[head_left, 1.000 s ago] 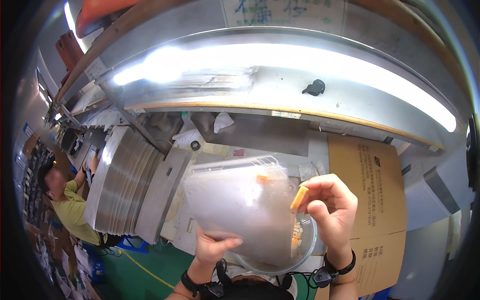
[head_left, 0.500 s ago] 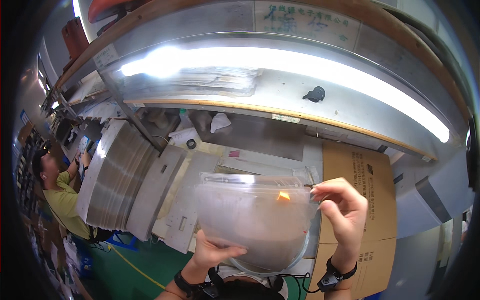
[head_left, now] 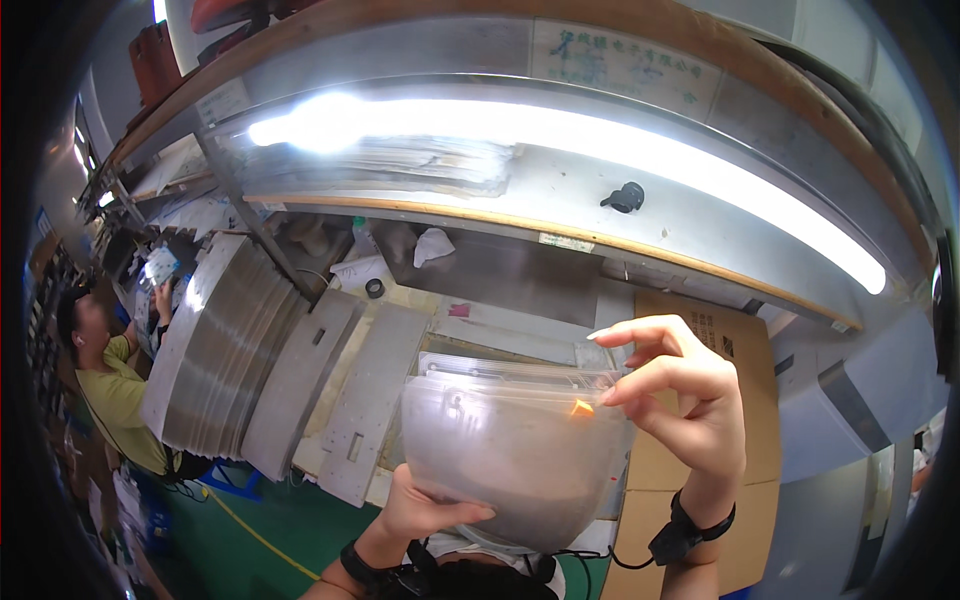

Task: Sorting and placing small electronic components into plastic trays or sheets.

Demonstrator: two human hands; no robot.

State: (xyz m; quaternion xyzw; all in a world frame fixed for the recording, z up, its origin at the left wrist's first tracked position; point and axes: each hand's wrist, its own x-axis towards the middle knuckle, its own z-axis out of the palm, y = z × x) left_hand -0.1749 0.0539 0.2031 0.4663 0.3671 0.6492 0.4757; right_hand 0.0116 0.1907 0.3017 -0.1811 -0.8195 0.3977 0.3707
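Observation:
A stack of translucent plastic sheets (head_left: 510,460) is held up in front of me, over the bench edge. My left hand (head_left: 430,507) grips its lower left side, with the thumb lying across the front. At the upper right corner, my right hand (head_left: 680,395) pinches the sheet edge with bent fingers, while another finger sticks out above. The upper edges of the sheets are slightly fanned apart. A small orange mark (head_left: 582,408) shows near that corner.
Large grey plates (head_left: 225,350) stand in a row at the left. Flat cardboard (head_left: 700,470) lies to the right. A lit tube lamp (head_left: 600,140) runs below the shelf, which holds a black tape dispenser-like object (head_left: 625,198). A person in yellow (head_left: 115,390) works at far left.
My right hand has risen a little at the corner, one finger now lifted away from the sheets. The sheets have tilted slightly, their upper edges more fanned. My left hand keeps its grip.

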